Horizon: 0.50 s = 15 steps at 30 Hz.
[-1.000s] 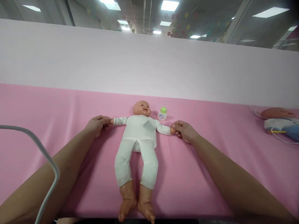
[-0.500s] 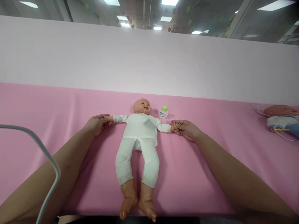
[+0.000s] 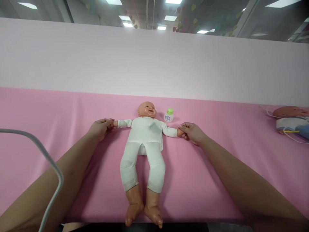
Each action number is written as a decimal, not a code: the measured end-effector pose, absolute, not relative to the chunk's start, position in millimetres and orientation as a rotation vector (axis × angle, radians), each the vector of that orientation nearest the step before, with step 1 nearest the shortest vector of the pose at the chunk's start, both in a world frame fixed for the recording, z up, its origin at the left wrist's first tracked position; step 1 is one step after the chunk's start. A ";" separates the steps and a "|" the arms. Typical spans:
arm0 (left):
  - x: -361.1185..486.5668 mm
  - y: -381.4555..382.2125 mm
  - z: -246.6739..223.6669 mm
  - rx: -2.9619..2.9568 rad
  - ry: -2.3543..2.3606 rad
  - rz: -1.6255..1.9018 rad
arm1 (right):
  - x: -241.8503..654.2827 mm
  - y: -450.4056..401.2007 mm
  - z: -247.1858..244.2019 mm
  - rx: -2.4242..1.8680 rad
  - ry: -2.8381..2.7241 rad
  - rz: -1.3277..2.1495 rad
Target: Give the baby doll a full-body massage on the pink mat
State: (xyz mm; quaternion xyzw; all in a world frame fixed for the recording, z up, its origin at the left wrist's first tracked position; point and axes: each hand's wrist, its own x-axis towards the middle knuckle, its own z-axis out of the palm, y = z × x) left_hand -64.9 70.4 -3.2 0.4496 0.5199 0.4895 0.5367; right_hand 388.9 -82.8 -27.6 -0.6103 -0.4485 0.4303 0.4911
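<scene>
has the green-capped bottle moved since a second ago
No, not visibly: against the white wall, the green-capped bottle keeps its place beside the baby doll's head; the whole view shifts slightly.

Has both bare arms stretched out in front. Slants the left arm (image 3: 74, 164) up from low on the left, and the right arm (image 3: 236, 177) up from low on the right, both in toward the middle. Curls the left hand (image 3: 101, 129) into a pinch, thumb on top and fingers tucked under. Pinches with the right hand (image 3: 195, 133) too, using thumb and fingers. Has both wrists almost straight and the hands well apart.
</scene>
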 end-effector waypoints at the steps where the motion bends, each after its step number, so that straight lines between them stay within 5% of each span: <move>1: -64.6 71.4 -3.7 1.068 1.243 1.170 | 388.2 -82.1 -28.3 -1.508 -1.098 1.009; 15: -69.8 78.2 -7.5 1.056 1.183 1.132 | 398.0 -82.4 -31.8 -1.304 -0.985 1.203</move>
